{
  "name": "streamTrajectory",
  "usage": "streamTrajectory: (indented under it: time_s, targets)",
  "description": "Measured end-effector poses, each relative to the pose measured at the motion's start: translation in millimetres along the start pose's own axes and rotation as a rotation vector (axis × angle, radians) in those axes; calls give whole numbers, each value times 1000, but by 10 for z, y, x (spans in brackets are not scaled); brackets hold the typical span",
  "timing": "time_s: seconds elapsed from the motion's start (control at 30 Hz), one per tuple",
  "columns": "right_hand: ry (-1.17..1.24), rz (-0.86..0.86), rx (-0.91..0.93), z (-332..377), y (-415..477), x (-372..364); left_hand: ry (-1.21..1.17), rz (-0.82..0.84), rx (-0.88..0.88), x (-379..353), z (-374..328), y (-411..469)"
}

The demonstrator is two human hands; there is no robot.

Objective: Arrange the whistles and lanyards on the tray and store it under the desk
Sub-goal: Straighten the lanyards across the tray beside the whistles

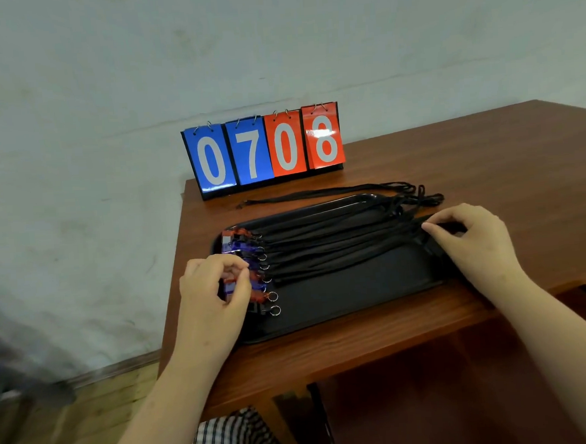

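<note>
Black tray near the desk edge; left hand pinches whistles, right hand pinches lanyards at the rim

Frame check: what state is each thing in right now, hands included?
tray: on the desk, not yet stored, near half bare
whistles: in a row at the tray's left end
lanyards: stretched rightward across the tray, ends bunched at its right end
loose lanyard: on the desk behind the tray
scoreboard: upright, reads 07 08
left hand: pinches a whistle in the row
right hand: pinches the lanyards' ends
</note>
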State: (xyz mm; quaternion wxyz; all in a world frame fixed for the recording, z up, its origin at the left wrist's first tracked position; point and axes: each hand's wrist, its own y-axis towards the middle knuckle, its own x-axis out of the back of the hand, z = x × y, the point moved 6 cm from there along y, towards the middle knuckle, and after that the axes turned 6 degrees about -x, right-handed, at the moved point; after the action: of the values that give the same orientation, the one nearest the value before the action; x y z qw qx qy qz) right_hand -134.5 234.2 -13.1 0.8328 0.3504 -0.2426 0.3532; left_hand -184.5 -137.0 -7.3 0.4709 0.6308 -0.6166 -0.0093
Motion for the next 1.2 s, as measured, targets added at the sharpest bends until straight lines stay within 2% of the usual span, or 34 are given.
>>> streamTrajectory:
  time_s: [0.3, 0.47, 0.53, 0.67, 0.73, 0.97, 1.2]
  targets:
    - [11, 95, 48, 34, -39, -78, -2, -14, -43, -7, 26, 10]
    - [16, 85, 61, 37, -39, -58, 59, 11, -66, -10, 33, 53]
    - [15, 81, 57, 41, -40, -53, 155, 128, -94, -75, -42, 138]
    - [15, 80, 59, 47, -49, -46, 553, 572, -110, -380, -183, 321]
    - [22, 80, 55, 38, -52, -45, 632, 667, -142, -485, -241, 371]
    - [20, 65, 54, 47, -49, -17, 709, 683, -175, -521, -283, 435]
    - [-54, 8, 6, 21, -31, 3, 800, 573, -200, -261, -320, 552]
